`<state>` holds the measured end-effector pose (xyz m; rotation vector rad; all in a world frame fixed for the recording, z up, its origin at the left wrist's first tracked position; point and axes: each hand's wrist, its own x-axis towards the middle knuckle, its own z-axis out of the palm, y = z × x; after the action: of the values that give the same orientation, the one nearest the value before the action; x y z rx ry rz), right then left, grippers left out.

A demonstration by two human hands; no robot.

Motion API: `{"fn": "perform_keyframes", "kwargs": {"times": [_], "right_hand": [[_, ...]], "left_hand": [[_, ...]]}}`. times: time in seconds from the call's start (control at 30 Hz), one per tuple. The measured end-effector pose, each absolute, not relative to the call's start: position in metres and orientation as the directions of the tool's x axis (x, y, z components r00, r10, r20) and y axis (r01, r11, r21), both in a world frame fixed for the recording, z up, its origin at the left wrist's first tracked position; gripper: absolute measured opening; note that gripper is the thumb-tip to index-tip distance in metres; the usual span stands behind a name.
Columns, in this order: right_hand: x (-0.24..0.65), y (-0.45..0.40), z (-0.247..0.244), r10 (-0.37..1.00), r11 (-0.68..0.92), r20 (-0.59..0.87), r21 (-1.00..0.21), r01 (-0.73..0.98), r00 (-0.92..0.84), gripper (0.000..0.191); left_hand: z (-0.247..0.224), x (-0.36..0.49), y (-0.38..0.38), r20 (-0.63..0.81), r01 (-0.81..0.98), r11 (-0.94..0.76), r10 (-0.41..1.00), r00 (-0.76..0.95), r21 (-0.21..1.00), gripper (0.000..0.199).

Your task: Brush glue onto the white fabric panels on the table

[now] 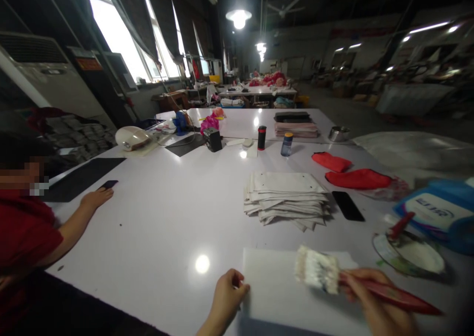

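My right hand [377,299] grips the long red handle of a paintbrush [388,294], whose white bristles [316,269] look caked and hang over a white sheet [292,289]. My left hand [227,296] rests at that sheet's left edge, fingers curled against it. Whether they pinch the sheet is hard to see. To the right, a round plate [409,253] holds a white paste and a second red-handled brush [400,226]. Farther up the white table [155,227] lies a stack of white sheets [285,197], out of reach of both hands.
A black phone [348,205], red fabric pieces [331,161] and a blue package [439,212] lie to the right. A co-worker's hand [96,198] rests at the left near a small dark phone [109,184]. Bottles, a metal bowl and folded stacks stand farther along.
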<state>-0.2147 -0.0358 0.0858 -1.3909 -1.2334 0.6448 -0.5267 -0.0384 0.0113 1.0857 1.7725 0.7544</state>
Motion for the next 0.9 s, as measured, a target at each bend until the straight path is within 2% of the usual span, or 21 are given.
{"fn": "perform_keyframes", "kwargs": {"times": [0.17,0.27,0.33,0.43,0.53,0.6,0.67,0.73,0.8,0.9], "right_hand": [[-0.336,-0.020,0.092,0.974,0.227,0.210,-0.939,0.260,-0.090,0.023],[-0.346,-0.012,0.085,0.971,0.225,0.179,-0.911,0.345,-0.161,0.024],[-0.309,-0.010,0.077,0.981,0.193,0.157,-0.883,0.428,-0.118,0.025],[-0.212,-0.013,0.071,0.984,0.110,0.170,-0.791,0.602,0.043,0.030],[-0.138,-0.023,0.086,0.907,0.053,0.355,-0.630,0.775,0.227,0.035],[-0.138,-0.033,0.102,0.813,0.098,0.519,-0.570,0.815,0.265,0.031],[-0.180,-0.043,0.115,0.769,0.233,0.590,-0.619,0.750,0.248,0.021],[-0.245,-0.053,0.116,0.824,0.395,0.549,-0.736,0.550,0.142,0.013],[-0.306,-0.061,0.105,0.915,0.390,0.399,-0.843,0.371,-0.054,0.013],[-0.339,-0.064,0.081,0.946,0.319,0.277,-0.886,0.336,-0.166,0.020]], "left_hand": [[0.010,-0.529,-0.035,-0.428,0.285,0.472,0.880,-0.205,0.834,0.008],[0.008,-0.529,-0.034,-0.462,0.223,0.499,0.865,-0.197,0.838,0.008],[0.006,-0.530,-0.035,-0.488,0.163,0.519,0.850,-0.196,0.839,0.008],[0.003,-0.532,-0.037,-0.509,0.094,0.532,0.839,-0.190,0.842,0.009],[0.004,-0.534,-0.038,-0.538,0.020,0.547,0.829,-0.154,0.837,0.015],[0.008,-0.535,-0.039,-0.564,-0.018,0.566,0.816,-0.127,0.824,0.021],[0.014,-0.536,-0.039,-0.591,-0.043,0.590,0.800,-0.104,0.806,0.027],[0.020,-0.538,-0.039,-0.618,-0.072,0.614,0.782,-0.079,0.786,0.031],[0.023,-0.539,-0.040,-0.634,-0.105,0.627,0.771,-0.058,0.772,0.033],[0.023,-0.543,-0.040,-0.632,-0.121,0.624,0.773,-0.044,0.772,0.035]]}}
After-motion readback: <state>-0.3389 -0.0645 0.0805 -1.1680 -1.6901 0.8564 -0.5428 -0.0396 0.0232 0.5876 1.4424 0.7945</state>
